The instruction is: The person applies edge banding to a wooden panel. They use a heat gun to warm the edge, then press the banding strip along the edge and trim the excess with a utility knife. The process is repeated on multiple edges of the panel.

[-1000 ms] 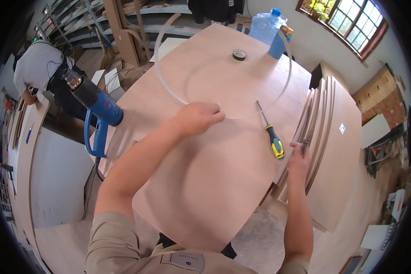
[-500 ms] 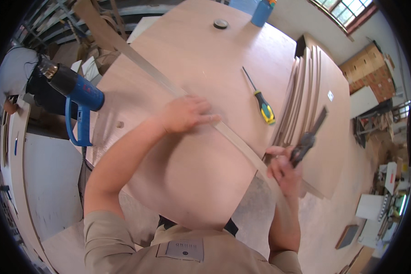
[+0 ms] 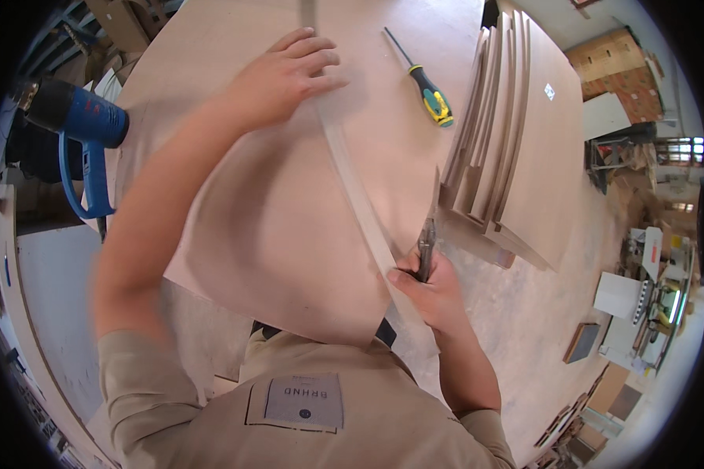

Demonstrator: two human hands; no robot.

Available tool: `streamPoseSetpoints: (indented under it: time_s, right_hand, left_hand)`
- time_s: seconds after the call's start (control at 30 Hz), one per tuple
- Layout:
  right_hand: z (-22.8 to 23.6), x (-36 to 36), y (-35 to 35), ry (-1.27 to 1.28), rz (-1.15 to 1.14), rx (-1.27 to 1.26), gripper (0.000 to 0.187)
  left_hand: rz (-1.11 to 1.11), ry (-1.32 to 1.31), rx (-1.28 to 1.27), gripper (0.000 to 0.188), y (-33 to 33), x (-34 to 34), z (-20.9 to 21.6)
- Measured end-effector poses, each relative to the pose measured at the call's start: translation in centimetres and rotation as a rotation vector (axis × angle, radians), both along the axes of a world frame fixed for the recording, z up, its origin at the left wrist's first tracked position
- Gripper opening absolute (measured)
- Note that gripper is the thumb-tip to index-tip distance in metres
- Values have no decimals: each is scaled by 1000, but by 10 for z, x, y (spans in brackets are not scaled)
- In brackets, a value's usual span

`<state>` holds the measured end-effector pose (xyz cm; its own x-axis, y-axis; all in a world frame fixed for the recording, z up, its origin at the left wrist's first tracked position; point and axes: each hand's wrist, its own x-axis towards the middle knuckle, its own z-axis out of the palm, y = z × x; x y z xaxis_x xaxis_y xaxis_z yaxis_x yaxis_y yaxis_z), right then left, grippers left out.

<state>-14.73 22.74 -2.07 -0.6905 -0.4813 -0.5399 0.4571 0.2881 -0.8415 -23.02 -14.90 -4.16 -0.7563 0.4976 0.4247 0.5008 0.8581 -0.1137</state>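
Observation:
A long, thin, pale wood-coloured edging strip (image 3: 352,184) runs from the far edge of view down toward my body, over a pinkish-tan panel (image 3: 289,227). My left hand (image 3: 293,78) rests across the strip's far part, fingers stretched and slightly apart, its thumb hidden. Near the panel's right edge, my right hand (image 3: 434,289) is closed around a dark utility knife (image 3: 426,242), blade pointing away from me. The same hand's thumb presses on the strip's near part. A green-and-yellow-handled screwdriver (image 3: 432,98) lies beyond, on the panel.
A blue heat gun (image 3: 94,117) stands at the left. Several thin boards (image 3: 493,117) are stacked on the right, beside a larger board (image 3: 544,141). White equipment (image 3: 622,297) is farther right.
The view has shifted, so the tape roll and blue bottle are out of sight. The strip has swung steeper. My right hand has come inward with the knife; my left reaches farther away.

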Motion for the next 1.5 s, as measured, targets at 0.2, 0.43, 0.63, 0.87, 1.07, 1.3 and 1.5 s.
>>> streamPoseSetpoints:
  time_s: [0.2,0.43,0.63,0.87,1.07,1.3,1.5]
  right_hand:
    - [-1,6,-39,33,76,-3,33]
    - [-13,15,-79,16,96,-25,30]
    - [-1,22,-93,108,446,-5,20]
    - [-7,-5,-76,248,730,-1,28]
    - [-4,-34,-60,272,851,-26,34]
    - [-9,-52,-81,560,973,-54,21]
    - [-6,-56,-84,675,994,-35,17]
  left_hand:
    - [191,-48,282,35,32,62,-10]
    - [832,-982,1604,36,131,197,21]
    - [644,-1127,2027,42,165,239,19]
    - [828,-902,2242,28,178,253,16]
    - [942,-1069,2006,40,167,259,35]
    - [993,-986,2030,38,163,255,43]
    - [1190,-991,1537,22,160,244,34]
